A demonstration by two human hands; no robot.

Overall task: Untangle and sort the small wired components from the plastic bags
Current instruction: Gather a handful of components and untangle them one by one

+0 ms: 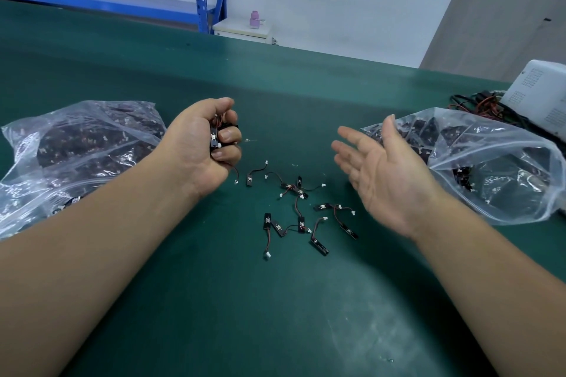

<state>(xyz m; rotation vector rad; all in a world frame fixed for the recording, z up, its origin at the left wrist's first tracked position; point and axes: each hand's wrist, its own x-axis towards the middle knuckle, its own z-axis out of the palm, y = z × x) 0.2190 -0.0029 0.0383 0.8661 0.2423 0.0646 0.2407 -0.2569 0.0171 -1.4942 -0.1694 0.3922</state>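
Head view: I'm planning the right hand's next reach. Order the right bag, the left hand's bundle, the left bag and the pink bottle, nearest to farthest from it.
1. Right bag, just beyond the right hand.
2. Bundle, gripped in the left hand, centre-left.
3. Left bag, far left.
4. Pink bottle, far back.

Black wired components (319,245) loose between full left bag (76,144) and open right bag (496,168)

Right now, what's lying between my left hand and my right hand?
In the head view, loose wired components lie scattered on the green table between the left hand, gripping a bunch, and the open right hand.
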